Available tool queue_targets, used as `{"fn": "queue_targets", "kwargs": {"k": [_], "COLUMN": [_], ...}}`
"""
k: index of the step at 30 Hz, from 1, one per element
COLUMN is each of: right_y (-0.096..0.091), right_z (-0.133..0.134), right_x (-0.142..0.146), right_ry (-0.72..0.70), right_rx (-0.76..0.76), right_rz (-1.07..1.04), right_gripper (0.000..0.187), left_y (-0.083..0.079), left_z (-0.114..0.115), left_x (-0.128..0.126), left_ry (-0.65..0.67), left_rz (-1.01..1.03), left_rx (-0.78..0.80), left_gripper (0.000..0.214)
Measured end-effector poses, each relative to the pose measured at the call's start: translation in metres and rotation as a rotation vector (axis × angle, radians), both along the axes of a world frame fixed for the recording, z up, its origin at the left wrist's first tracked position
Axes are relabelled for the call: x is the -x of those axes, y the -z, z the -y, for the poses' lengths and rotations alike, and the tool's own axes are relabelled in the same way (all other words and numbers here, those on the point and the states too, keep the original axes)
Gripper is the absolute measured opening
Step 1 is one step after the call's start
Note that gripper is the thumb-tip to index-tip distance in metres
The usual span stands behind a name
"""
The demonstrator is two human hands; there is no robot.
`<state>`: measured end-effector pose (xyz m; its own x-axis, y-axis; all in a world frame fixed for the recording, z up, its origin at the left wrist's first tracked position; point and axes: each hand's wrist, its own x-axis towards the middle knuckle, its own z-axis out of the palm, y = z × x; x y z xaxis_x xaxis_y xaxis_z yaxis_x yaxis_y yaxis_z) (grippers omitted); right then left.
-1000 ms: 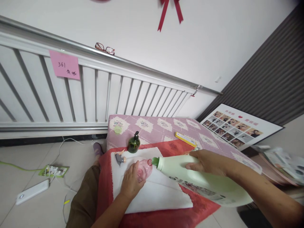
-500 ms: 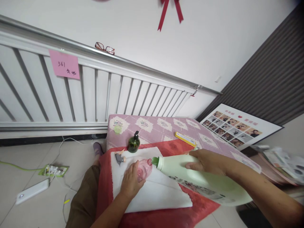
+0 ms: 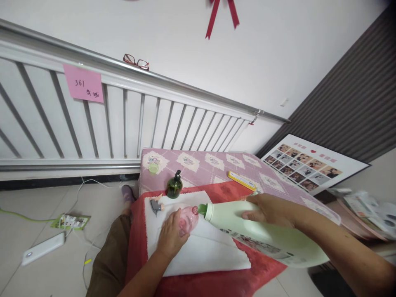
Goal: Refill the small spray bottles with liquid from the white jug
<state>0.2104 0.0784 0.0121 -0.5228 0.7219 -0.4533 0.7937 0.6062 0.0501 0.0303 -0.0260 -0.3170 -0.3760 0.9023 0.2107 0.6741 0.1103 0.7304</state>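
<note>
My left hand (image 3: 169,237) is wrapped round a small clear pink bottle (image 3: 187,219) that stands tilted on a white cloth (image 3: 204,251). My right hand (image 3: 268,210) grips a large pale green jug (image 3: 262,237), tipped almost flat, its green spout (image 3: 202,209) touching the pink bottle's open mouth. A grey spray head (image 3: 155,205) lies on the cloth just left of my left hand. A dark green pump bottle (image 3: 174,186) stands behind it.
The cloth lies on a red mat (image 3: 216,284) over a low table with a pink patterned cover (image 3: 204,163). A green cap (image 3: 153,168) and a yellow flat pack (image 3: 241,180) lie on the cover. A white radiator (image 3: 123,123) stands behind, a photo board (image 3: 309,167) at the right, cables on the floor.
</note>
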Motion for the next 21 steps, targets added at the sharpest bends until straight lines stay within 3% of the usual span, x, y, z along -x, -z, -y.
{"fn": "queue_targets", "kwargs": {"k": [21], "right_y": [-0.0005], "right_z": [-0.0001], "right_x": [0.0004], "right_ry": [0.004], "right_rx": [0.036], "right_rz": [-0.004], "right_gripper": [0.036], "left_y": [0.0032], "left_z": [0.0001], "left_x": [-0.0003], "left_ry": [0.012], "left_rz": [0.030], "left_rx": [-0.001], "left_gripper": [0.084]}}
